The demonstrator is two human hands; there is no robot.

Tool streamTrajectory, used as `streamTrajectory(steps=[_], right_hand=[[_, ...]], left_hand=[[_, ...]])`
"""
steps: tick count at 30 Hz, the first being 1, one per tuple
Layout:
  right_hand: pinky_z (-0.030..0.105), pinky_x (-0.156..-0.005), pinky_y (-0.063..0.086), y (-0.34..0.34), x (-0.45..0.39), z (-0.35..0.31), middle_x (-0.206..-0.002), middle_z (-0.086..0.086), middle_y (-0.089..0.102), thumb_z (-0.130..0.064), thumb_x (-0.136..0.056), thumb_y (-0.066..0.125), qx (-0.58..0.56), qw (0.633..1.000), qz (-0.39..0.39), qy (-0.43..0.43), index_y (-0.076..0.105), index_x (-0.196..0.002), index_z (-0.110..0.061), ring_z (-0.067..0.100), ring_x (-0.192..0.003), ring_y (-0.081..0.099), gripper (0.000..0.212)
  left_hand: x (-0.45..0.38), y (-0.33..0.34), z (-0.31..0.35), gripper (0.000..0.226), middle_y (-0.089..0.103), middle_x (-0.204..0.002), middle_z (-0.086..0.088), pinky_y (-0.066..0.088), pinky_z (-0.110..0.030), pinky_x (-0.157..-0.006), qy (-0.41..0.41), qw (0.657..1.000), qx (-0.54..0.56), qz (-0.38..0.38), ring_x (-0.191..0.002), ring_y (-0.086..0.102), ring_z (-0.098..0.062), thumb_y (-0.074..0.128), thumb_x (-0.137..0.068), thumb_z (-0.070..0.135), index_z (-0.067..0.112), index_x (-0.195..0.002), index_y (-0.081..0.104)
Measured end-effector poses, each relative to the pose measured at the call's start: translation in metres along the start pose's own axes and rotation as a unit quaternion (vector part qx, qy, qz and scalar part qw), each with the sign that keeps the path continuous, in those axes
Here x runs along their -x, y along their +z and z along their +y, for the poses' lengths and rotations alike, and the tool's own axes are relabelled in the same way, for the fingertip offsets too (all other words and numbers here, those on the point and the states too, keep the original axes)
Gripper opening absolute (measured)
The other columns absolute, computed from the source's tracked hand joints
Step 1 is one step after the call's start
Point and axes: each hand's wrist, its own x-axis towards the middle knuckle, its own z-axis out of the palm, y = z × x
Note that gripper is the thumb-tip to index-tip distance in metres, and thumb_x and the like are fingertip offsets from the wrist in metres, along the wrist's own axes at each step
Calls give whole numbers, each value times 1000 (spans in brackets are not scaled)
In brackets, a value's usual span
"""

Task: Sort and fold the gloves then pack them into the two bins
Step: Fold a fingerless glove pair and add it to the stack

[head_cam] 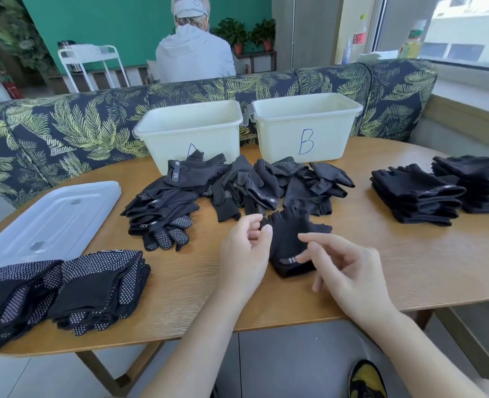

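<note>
Head view: a black glove (288, 239) was pinched at one fingertip by the curled left hand (244, 251); the right hand (349, 271), loosely curled, was held over its cuff, contact unclear.

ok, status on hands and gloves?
Left hand pinching glove fingertip; right hand at its cuff. Unsorted pile blocks bins.
</note>
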Motion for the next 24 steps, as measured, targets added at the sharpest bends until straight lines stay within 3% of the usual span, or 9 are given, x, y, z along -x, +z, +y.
streamTrajectory(steps=[4,7,9,12,15,20,24], right_hand=[[30,-54,49,-3,-4,6,-65,-1,69,-6,-97,60,-10,994,105,26,76,-94,-21,11,-49,56,22],[19,-62,46,-6,-15,11,-73,-4,69,-13,-94,61,30,986,134,92,74,-93,-28,5,-62,59,20],[13,-62,44,-8,-21,15,-82,-7,70,-19,-93,62,47,983,119,132,72,-98,-29,3,-71,63,15],[18,-68,44,-11,-25,21,-87,-10,71,-29,-94,64,96,980,88,153,70,-100,-30,0,-78,64,9],[16,-68,44,-12,-26,23,-80,-13,70,-38,-95,64,159,974,59,152,71,-89,-29,0,-80,64,13],[31,-72,50,-11,-27,22,-81,-20,68,-57,-89,67,231,960,10,160,69,-88,-38,3,-83,62,19],[27,-70,49,-9,-27,24,-78,-20,69,-51,-88,72,204,969,24,140,69,-88,-38,0,-80,62,13]], left_hand=[[2,-1,0,28,65,-114,16,51,-18,-89,5,1000,-14,-3,-102,61,2,64,-96,29,29,-124,67],[5,-1,2,27,61,-113,20,49,-22,-92,40,997,-60,-15,-105,59,1,67,-94,30,32,-121,69],[8,1,3,24,61,-118,21,46,-25,-99,99,992,-78,-29,-117,55,0,70,-92,31,33,-116,73],[15,2,5,19,61,-116,23,42,-18,-97,144,982,-94,-72,-118,53,2,74,-91,35,34,-109,76],[15,4,2,19,62,-114,20,42,-12,-90,135,978,-116,-112,-109,54,4,76,-91,35,33,-109,76],[14,4,0,21,65,-112,19,40,-5,-83,123,977,-120,-126,-104,55,6,77,-90,34,32,-111,76],[15,3,3,27,63,-118,23,41,-9,-90,141,982,-91,-90,-111,55,6,72,-94,22,35,-118,74]])
